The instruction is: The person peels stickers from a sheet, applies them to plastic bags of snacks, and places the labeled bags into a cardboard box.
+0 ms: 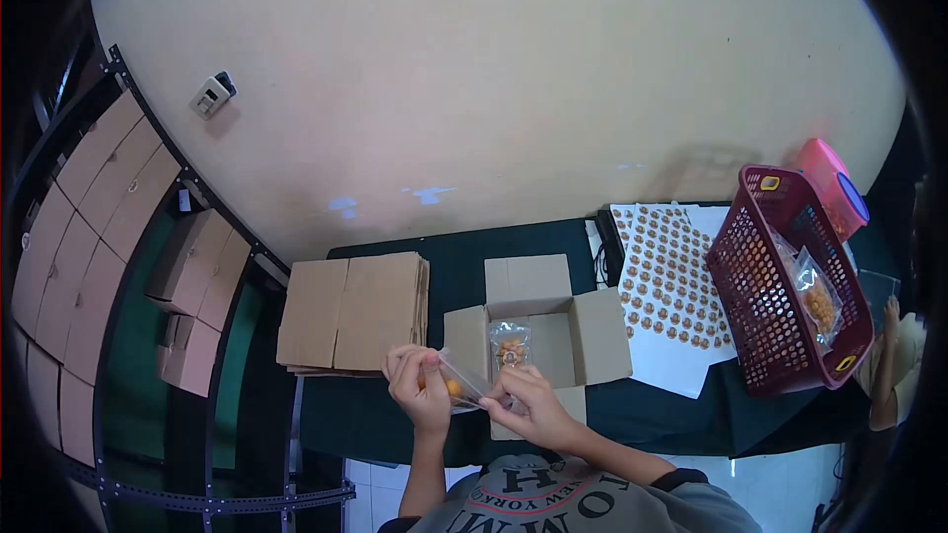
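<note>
Right, the clear bag (462, 385) of orange snacks lies between your hands — left (419, 385) pinching one side, right (528, 407) pinching the other — fingers nearly closed.

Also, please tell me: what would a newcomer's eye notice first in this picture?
Probably the tall dark red basket at the right end of the table, with bagged snacks inside, and beside it the white sheet covered with rows of small round prints. Then, at the near edge, the left hand and right hand holding a clear bag with orange contents, by an open cardboard box.
</note>
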A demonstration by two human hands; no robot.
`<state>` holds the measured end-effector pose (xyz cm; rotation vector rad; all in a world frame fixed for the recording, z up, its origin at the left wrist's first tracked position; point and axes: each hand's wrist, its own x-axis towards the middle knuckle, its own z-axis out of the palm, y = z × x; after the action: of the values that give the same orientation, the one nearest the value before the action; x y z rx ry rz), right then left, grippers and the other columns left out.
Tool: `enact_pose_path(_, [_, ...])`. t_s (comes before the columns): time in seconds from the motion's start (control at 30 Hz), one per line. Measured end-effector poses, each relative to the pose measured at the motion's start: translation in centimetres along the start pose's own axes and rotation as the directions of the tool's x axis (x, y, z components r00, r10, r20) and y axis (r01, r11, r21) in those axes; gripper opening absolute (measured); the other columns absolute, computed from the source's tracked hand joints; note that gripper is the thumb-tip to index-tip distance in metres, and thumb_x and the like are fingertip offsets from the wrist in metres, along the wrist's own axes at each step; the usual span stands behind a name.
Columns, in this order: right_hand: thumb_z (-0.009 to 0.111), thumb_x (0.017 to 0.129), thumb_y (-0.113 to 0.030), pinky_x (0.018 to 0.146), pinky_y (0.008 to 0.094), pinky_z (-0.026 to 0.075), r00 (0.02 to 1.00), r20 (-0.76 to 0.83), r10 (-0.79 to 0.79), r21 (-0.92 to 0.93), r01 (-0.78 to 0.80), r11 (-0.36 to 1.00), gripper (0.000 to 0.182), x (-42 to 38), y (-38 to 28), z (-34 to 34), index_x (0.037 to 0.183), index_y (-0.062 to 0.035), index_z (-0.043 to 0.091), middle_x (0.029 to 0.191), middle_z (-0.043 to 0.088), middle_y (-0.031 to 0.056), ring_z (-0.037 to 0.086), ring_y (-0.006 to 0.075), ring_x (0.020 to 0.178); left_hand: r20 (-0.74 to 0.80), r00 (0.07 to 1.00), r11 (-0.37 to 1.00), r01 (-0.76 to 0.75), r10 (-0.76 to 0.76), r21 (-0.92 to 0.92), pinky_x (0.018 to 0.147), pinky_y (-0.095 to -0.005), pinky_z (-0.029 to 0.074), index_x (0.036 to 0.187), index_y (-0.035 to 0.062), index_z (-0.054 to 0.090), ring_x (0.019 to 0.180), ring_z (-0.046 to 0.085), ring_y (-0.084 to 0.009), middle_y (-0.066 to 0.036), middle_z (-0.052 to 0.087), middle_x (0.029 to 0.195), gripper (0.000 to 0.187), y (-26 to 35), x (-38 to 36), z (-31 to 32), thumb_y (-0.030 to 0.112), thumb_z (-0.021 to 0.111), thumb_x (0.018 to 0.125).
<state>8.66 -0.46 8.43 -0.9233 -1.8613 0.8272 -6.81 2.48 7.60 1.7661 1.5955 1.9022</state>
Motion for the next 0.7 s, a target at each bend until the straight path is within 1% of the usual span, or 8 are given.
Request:
enact_pose_path(0.2, [0.058, 0.078, -0.011, 0.064, 0.0290, 0.036, 0.997, 0.051, 0.065, 0.214, -0.074, 0.974, 0.015, -0.4, 0.0, -0.2, 0.070, -0.0006, 0.050, 0.066, 0.048, 0.0069, 0.048, 0.0179, 0.064, -0.031, 0.999, 0.999, -0.028, 0.029, 0.023, 0.066, -0.0303, 0.037, 0.062, 0.0000, 0.053, 0.067, 0.049, -0.0200, -0.007, 0.051, 0.062, 0.025, -0.4, 0.2, 0.3, 0.016, 0.056, 0.081])
enact_pose_path(0.3, [0.057, 0.079, -0.010, 0.062, 0.0280, 0.037, 0.989, 0.095, 0.110, 0.285, -0.133, 0.949, 0.016, -1.4, 0.2, -0.3, 0.070, 0.0004, 0.049, 0.067, 0.047, 0.0077, 0.048, 0.0171, 0.065, 0.051, 0.984, 0.966, 0.179, -0.173, -0.186, 0.061, -0.0259, 0.039, 0.066, -0.0012, 0.054, 0.064, 0.048, -0.0158, -0.005, 0.052, 0.065, 0.025, -1.3, -0.5, 0.7, 0.016, 0.055, 0.083])
enact_pose_path(0.37, [0.058, 0.078, -0.009, 0.063, 0.0271, 0.037, 0.985, 0.121, 0.126, 0.268, -0.154, 0.951, 0.015, -1.7, 0.3, -0.3, 0.070, 0.0005, 0.050, 0.069, 0.049, 0.0081, 0.048, 0.0166, 0.067, 0.364, 0.873, 0.804, 0.457, -0.324, -0.381, 0.057, -0.0221, 0.039, 0.070, -0.0016, 0.055, 0.062, 0.048, -0.0126, -0.005, 0.053, 0.070, 0.024, -3.3, -1.6, 1.1, 0.017, 0.054, 0.085])
enact_pose_path(0.4, [0.057, 0.078, -0.009, 0.063, 0.0271, 0.037, 0.986, 0.089, 0.142, 0.266, -0.161, 0.950, 0.015, -1.8, 0.3, -0.3, 0.069, 0.0006, 0.050, 0.068, 0.048, 0.0080, 0.048, 0.0171, 0.067, 0.486, 0.794, 0.757, 0.557, -0.366, -0.342, 0.067, -0.0239, 0.042, 0.084, -0.0010, 0.055, 0.074, 0.052, -0.0136, -0.006, 0.056, 0.081, 0.021, -3.7, -1.8, 0.8, 0.020, 0.053, 0.086])
enact_pose_path(0.5, [0.053, 0.081, -0.006, 0.065, 0.0264, 0.041, 0.994, 0.036, 0.102, 0.179, -0.107, 0.978, 0.012, -1.8, 1.7, -0.8, 0.073, 0.0013, 0.049, 0.078, 0.048, 0.0078, 0.050, 0.0157, 0.072, 0.364, 0.902, 0.841, 0.375, -0.234, -0.389, 0.081, -0.0280, 0.040, 0.102, 0.0011, 0.050, 0.091, 0.052, -0.0169, -0.009, 0.055, 0.096, 0.030, -3.6, -2.5, 1.8, 0.025, 0.056, 0.084])
enact_pose_path(0.53, [0.049, 0.083, -0.005, 0.069, 0.0275, 0.044, 0.985, -0.006, 0.174, 0.318, -0.163, 0.934, 0.008, -1.7, 2.1, -0.9, 0.078, 0.0013, 0.047, 0.087, 0.045, 0.0074, 0.051, 0.0156, 0.078, 0.420, 0.889, 0.878, 0.339, -0.181, -0.337, 0.090, -0.0318, 0.035, 0.116, 0.0025, 0.042, 0.105, 0.047, -0.0208, -0.012, 0.050, 0.110, 0.047, -4.1, -2.9, 1.4, 0.028, 0.060, 0.080])
enact_pose_path(0.6, [0.040, 0.087, -0.002, 0.076, 0.0296, 0.051, 0.944, -0.050, 0.326, 0.579, -0.238, 0.780, 0.004, -1.5, 2.5, -1.2, 0.089, 0.0014, 0.043, 0.107, 0.037, 0.0067, 0.053, 0.0155, 0.089, 0.465, 0.879, 0.934, 0.248, -0.104, -0.259, 0.091, -0.0333, 0.036, 0.117, 0.0029, 0.041, 0.107, 0.046, -0.0232, -0.013, 0.047, 0.113, 0.051, -2.9, -3.6, 0.9, 0.028, 0.062, 0.078])
enact_pose_path(0.7, [0.043, 0.086, -0.002, 0.076, 0.0301, 0.052, 0.934, -0.086, 0.347, 0.679, -0.200, 0.706, 0.007, -1.0, 2.3, -1.5, 0.090, 0.0035, 0.044, 0.109, 0.034, 0.0085, 0.052, 0.0162, 0.094, 0.555, 0.831, 0.981, 0.137, -0.040, -0.136, 0.093, -0.0348, 0.034, 0.119, 0.0033, 0.040, 0.111, 0.044, -0.0265, -0.014, 0.044, 0.119, 0.055, -1.6, -5.0, 1.3, 0.022, 0.065, 0.075])
